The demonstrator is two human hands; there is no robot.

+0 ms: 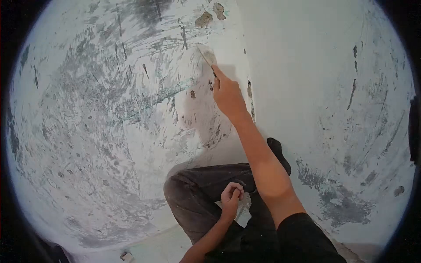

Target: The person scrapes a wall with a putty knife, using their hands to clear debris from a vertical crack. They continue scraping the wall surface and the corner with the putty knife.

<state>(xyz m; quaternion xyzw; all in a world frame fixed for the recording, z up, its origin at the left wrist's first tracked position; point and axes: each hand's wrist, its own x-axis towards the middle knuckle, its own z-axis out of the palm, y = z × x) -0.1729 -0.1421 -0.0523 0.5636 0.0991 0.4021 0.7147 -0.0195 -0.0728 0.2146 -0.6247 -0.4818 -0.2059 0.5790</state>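
My right hand (229, 93) reaches up with its fingers wrapped round the dark handle of a putty knife (206, 58). The thin blade, seen nearly edge-on, points up and left, its tip at the patchy white wall (153, 127). Beside the blade is a greyish exposed patch (209, 57) in the plaster. Down by my bent leg (197, 184), my left hand (232, 193) rests with curled fingers, closed, and nothing shows in it.
Brown holes (204, 19) mark the wall above the blade. A chipped corner line (250, 90) runs down beside my right hand, with a smoother pale wall (298, 70) to its right. My dark-covered foot (279, 153) is near the corner. A small block (126, 256) lies at the bottom left.
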